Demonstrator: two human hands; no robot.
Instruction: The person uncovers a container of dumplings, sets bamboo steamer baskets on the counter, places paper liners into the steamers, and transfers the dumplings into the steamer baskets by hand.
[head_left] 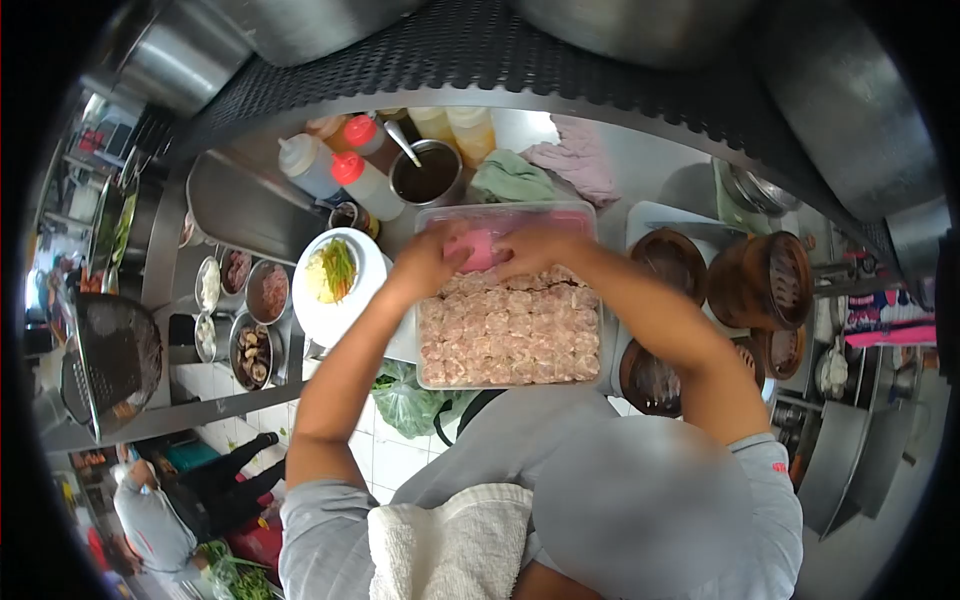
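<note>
Left hand (432, 268) and right hand (535, 252) are working over the tub (560, 206), grips unclear; dumplings (510, 335) are looking soft, wanting gentle side holds.

Room over tray (508, 386) front — bottles (368, 186), shelf (430, 66) beyond

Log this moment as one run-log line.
left hand at pink item, grip unclear | right hand beside it | clear rectangular plastic tub: rows of pale-pink meat pieces | round white plate left of tub
</note>
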